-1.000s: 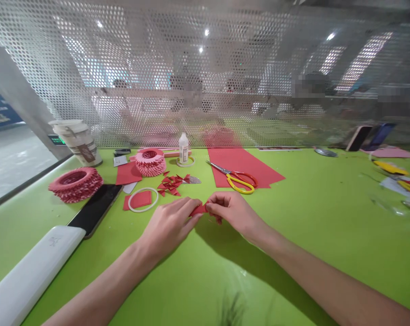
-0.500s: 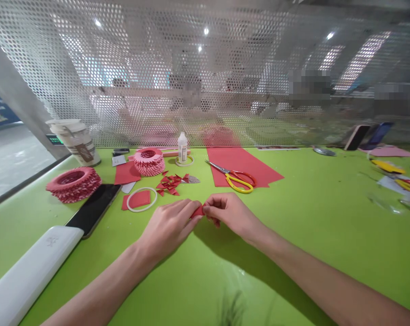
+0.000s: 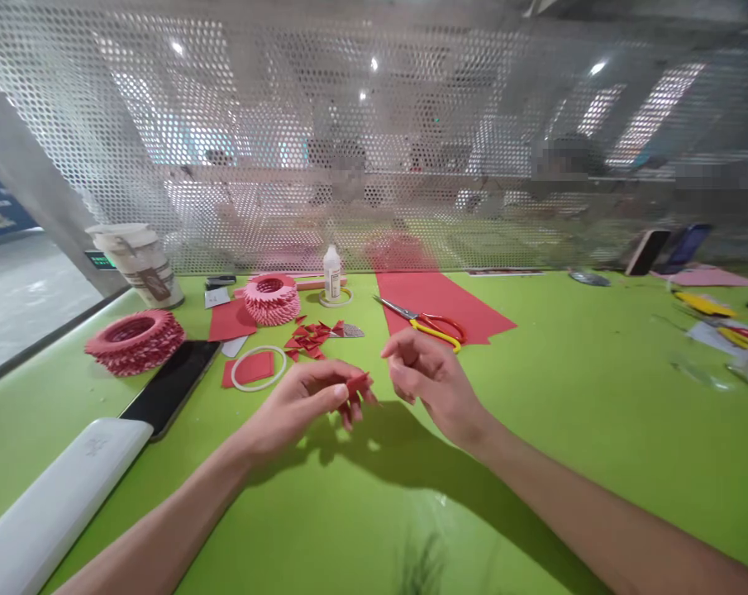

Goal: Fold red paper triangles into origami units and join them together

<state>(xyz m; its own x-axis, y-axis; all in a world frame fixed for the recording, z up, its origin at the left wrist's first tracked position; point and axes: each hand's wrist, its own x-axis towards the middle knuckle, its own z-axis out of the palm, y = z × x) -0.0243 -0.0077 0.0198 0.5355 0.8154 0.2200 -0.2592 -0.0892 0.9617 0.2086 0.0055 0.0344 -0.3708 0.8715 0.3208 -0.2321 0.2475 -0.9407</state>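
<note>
My left hand [image 3: 321,395] pinches a small folded piece of red paper [image 3: 357,383] between thumb and fingers, just above the green table. To the right of it, my right hand [image 3: 432,373] is apart from the paper; its fingers are loosely curled, slightly apart, with nothing visible in them. Beyond my left hand lies a pile of small folded red paper pieces [image 3: 312,337]. Scissors with red and yellow handles [image 3: 418,319] rest on a large red paper sheet [image 3: 445,299], partly behind my right hand.
A white ring [image 3: 235,378] overlaps red paper squares [image 3: 255,366]. Two pleated paper rings [image 3: 270,299] [image 3: 135,343] stand at the left, near a phone [image 3: 172,384], a white case [image 3: 69,496] and a cup [image 3: 139,268]. A glue bottle [image 3: 332,277] stands before the perforated screen [image 3: 274,149].
My right hand has let go of the red paper and moved slightly up and to the right. My left hand has turned, keeping the paper between its thumb and fingers.
</note>
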